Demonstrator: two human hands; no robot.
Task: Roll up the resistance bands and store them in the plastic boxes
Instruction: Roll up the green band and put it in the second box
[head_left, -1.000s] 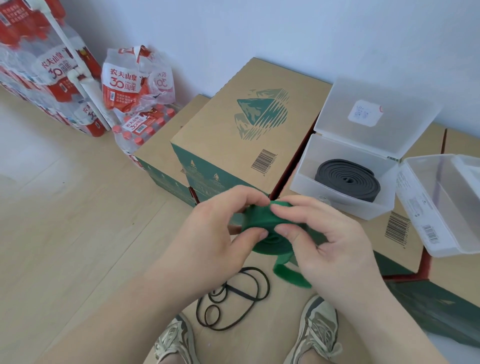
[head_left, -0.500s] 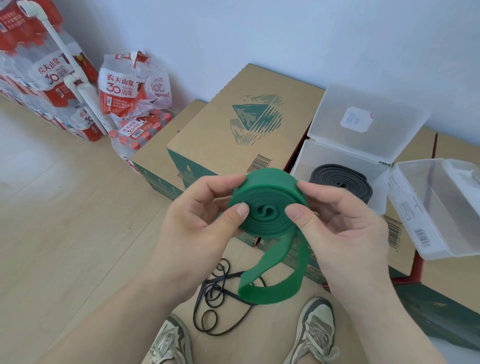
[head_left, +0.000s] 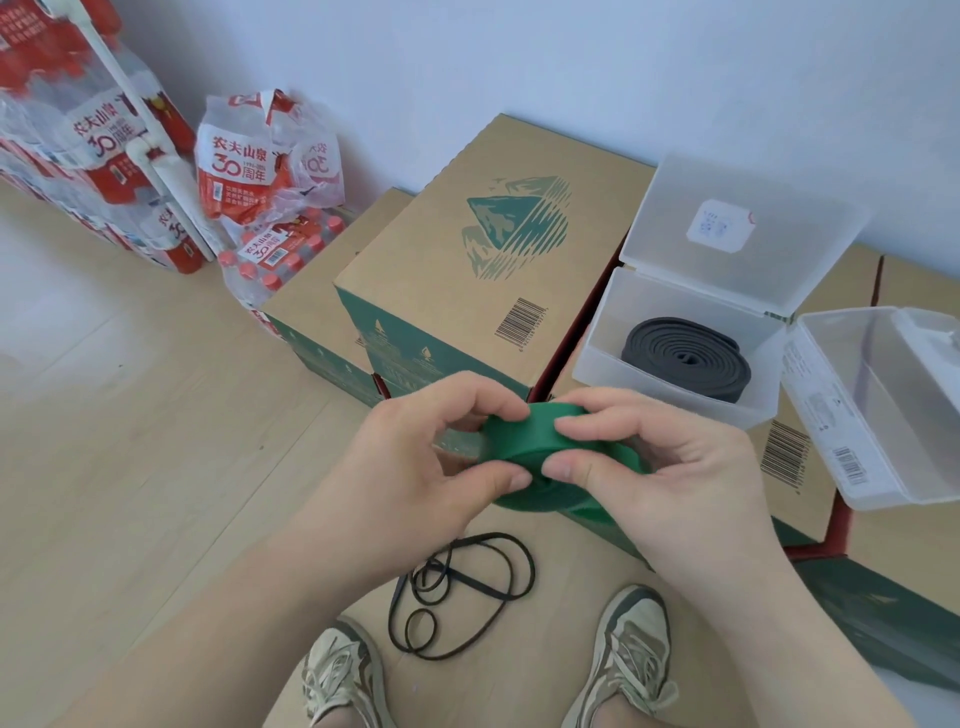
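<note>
Wood floor takes up most of the view, with a row of cartons along the wall and shrink-wrapped water packs stacked off to the left. Two clear boxes sit on top of the cartons on the right. The nearer box has its lid flipped up toward the wall. The second box sits just beside it at the right edge, touching it or nearly so.

Both hands are together in the middle of the frame, held above the floor in front of the cartons. The left hand and right hand both pinch the green band, thumbs underneath and fingers curled over the top, fingertips almost meeting. The band is a flat coil squeezed between them, with the right hand covering its right part. It's in the air, near the open box but not in it.

A black roll lies flat inside the open box. On the floor below the hands there's a thin black band lying in loose loops, right between two sneakers.
</note>
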